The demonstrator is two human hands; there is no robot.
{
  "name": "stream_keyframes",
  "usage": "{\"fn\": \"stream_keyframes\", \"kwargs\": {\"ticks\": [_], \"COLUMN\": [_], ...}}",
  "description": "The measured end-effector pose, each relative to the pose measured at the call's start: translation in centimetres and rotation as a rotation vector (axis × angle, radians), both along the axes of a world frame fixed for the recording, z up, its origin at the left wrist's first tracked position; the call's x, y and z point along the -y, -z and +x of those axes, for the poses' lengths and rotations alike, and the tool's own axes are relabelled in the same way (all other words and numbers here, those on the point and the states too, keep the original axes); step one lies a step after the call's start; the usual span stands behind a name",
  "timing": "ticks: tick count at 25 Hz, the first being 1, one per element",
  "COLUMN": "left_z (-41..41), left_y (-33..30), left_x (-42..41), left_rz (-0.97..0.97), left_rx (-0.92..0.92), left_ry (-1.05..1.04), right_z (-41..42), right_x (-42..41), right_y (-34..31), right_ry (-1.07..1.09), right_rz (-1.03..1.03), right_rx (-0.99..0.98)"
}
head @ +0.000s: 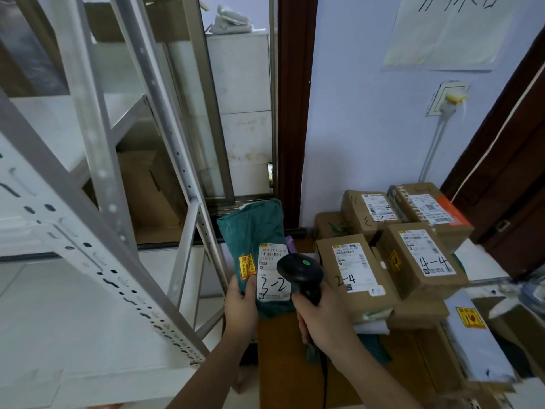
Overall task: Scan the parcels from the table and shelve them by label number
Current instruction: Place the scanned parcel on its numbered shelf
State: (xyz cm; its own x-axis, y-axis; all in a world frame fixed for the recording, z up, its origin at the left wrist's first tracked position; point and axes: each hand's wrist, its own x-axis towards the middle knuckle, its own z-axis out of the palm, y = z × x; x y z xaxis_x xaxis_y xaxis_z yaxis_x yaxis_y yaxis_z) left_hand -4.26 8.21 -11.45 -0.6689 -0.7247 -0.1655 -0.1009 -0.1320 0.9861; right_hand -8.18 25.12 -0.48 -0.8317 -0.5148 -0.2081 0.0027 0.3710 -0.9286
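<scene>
My left hand (240, 308) grips the lower left edge of a teal plastic mailer parcel (253, 228), held upright in front of me. Its white label (272, 273) reads "3-2" in handwriting, beside a yellow sticker. My right hand (321, 317) grips the handle of a black barcode scanner (300, 273), whose head sits just right of the label and overlaps its edge. A black cable hangs from the scanner.
Several cardboard parcels are stacked on the brown table (283, 349) at right, marked "2-4" (351, 273), "4-4" (424, 258) and others behind. A grey mailer (472, 338) lies at the right edge. White metal shelving (97, 219) fills the left, with a cardboard box (150, 190) behind it.
</scene>
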Motion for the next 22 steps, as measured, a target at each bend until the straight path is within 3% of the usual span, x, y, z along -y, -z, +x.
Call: {"fn": "stream_keyframes", "kwargs": {"ticks": [9, 14, 22], "left_z": [4.4, 10.6, 22.6], "left_y": [-3.0, -4.9, -10.6], "left_x": [-0.2, 1.1, 3.7], "left_rz": [-0.028, -0.073, -0.062], "left_rx": [-0.054, -0.074, -0.046], "left_ry": [0.088, 0.217, 0.429], "right_z": [7.2, 15.7, 26.5], "right_x": [-2.1, -2.4, -1.3], "right_y": [-2.8, -4.3, -8.2], "right_ry": [0.062, 0.132, -0.045], "right_rz": [-0.030, 0.014, -0.031], "right_rx": [-0.073, -0.138, -0.181]}}
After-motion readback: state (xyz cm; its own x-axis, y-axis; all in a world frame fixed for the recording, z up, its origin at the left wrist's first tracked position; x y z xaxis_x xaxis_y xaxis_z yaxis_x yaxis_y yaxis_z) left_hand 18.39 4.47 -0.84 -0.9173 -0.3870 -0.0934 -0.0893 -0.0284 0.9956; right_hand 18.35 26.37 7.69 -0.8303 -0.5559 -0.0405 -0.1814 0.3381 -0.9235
